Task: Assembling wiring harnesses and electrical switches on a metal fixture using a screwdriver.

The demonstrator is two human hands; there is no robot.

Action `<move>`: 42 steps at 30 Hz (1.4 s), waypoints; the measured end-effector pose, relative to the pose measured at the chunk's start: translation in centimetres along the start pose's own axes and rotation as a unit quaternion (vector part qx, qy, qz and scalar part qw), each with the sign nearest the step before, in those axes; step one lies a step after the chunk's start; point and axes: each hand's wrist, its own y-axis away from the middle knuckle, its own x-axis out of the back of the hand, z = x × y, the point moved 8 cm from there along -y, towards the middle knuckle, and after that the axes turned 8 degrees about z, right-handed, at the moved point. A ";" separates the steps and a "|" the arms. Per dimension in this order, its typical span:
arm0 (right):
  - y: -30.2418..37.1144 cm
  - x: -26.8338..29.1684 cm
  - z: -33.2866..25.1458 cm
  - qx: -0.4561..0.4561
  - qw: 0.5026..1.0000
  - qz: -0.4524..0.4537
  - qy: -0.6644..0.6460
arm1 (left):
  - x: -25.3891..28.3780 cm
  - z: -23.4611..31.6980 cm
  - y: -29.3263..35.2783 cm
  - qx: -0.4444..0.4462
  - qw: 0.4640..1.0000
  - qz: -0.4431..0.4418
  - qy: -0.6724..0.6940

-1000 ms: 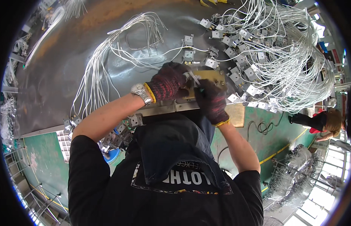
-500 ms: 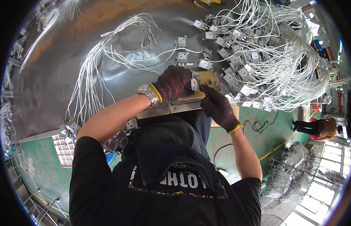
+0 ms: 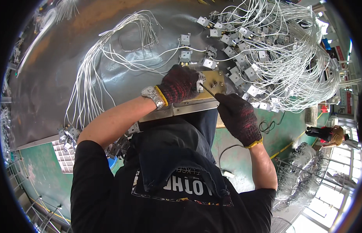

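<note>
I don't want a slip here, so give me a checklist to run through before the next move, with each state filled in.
1. Part held: ok; the left hand grips a small metal part at the brass-coloured plate.
2. Tool in hand: ok; the right hand holds a thin dark tool pointing toward the part.
3. Tool tip seated: cannot tell; contact is too small to make out.
4. Hands covered: ok; both are in dark gloves.
5. Watch off: not ok; a silver watch sits just behind the left glove.
</note>
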 end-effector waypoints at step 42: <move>5.3 -10.6 8.5 -0.253 0.745 0.015 -0.617 | 0.3 0.2 5.6 0.021 0.949 -0.216 0.231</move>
